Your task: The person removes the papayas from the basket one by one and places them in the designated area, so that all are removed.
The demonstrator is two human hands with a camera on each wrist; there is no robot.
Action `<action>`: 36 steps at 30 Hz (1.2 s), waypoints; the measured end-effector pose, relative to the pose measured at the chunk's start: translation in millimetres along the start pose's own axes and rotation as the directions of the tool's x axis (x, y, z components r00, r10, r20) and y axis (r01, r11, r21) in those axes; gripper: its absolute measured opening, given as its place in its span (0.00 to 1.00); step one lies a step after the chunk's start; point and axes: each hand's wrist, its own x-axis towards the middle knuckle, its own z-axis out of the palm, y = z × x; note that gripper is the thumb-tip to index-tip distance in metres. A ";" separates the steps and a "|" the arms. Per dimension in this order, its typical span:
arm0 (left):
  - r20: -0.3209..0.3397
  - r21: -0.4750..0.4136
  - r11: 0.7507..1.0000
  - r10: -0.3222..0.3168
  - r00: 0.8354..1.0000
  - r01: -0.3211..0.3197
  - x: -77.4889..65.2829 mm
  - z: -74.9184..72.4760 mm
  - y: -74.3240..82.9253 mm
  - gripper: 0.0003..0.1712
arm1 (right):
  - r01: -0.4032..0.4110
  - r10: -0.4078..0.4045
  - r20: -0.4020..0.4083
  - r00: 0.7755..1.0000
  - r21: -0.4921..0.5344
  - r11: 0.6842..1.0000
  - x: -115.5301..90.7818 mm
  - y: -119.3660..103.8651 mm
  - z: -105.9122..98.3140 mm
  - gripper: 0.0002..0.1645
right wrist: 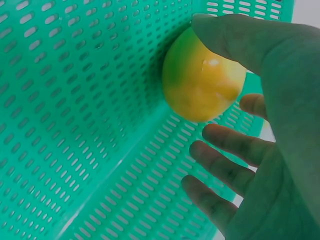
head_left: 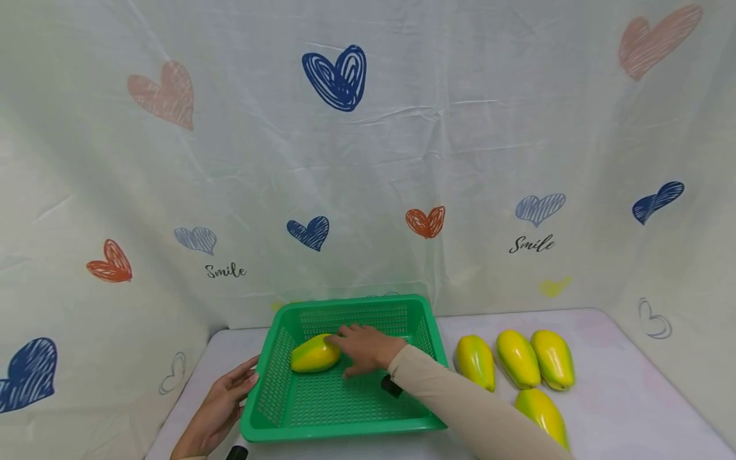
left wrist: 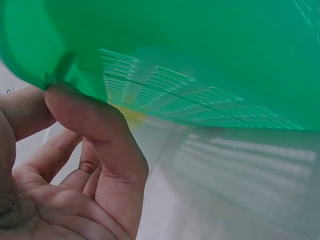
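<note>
A green plastic basket (head_left: 339, 432) with slotted walls stands on the table. My left hand (head_left: 221, 402) holds its left rim, the thumb and a finger (left wrist: 95, 112) meeting the edge in the left wrist view. Inside, a yellow-green papaya (head_left: 315, 354) lies at the back left. My right hand (head_left: 368, 348) reaches into the basket at the right end of this papaya, fingers spread and not wrapped round it. In the right wrist view the thumb (right wrist: 225, 37) overlaps the papaya (right wrist: 202, 82), while the other fingers (right wrist: 220, 162) stretch out over the slotted bottom.
Several more papayas (head_left: 517, 358) lie on the white table (head_left: 609, 396) right of the basket, one (head_left: 540, 412) nearer the front and partly behind my right sleeve (head_left: 454, 402). A pale curtain (head_left: 368, 160) printed with hearts hangs behind the table and at its sides.
</note>
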 end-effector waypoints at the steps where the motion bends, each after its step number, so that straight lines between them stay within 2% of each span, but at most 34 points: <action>1: -0.001 0.001 1.000 0.000 1.000 0.000 -0.1 0.1 0.0 0.33 | -0.001 0.001 0.001 1.000 0.001 1.000 1.0 -1.0 0.3 0.49; 10: -0.015 -0.007 1.000 -0.011 1.000 0.011 -1.1 1.5 1.3 0.34 | -0.014 0.013 0.016 1.000 0.019 1.000 7.5 -6.2 -0.7 0.50; 20: -0.035 -0.013 1.000 -0.014 0.999 0.013 -1.5 2.2 1.3 0.33 | -0.010 0.007 0.022 1.000 0.151 0.989 14.6 -8.9 -2.1 0.48; 29: -0.031 -0.003 1.000 -0.005 1.000 0.005 -2.2 2.9 1.0 0.33 | 0.045 -0.048 0.021 0.999 0.135 0.990 19.5 -16.7 -2.8 0.50; 36: -0.027 0.002 1.000 0.001 1.000 -0.001 -3.2 2.1 0.5 0.33 | 0.116 -0.118 -0.002 0.993 0.213 0.970 24.4 -21.3 -3.5 0.46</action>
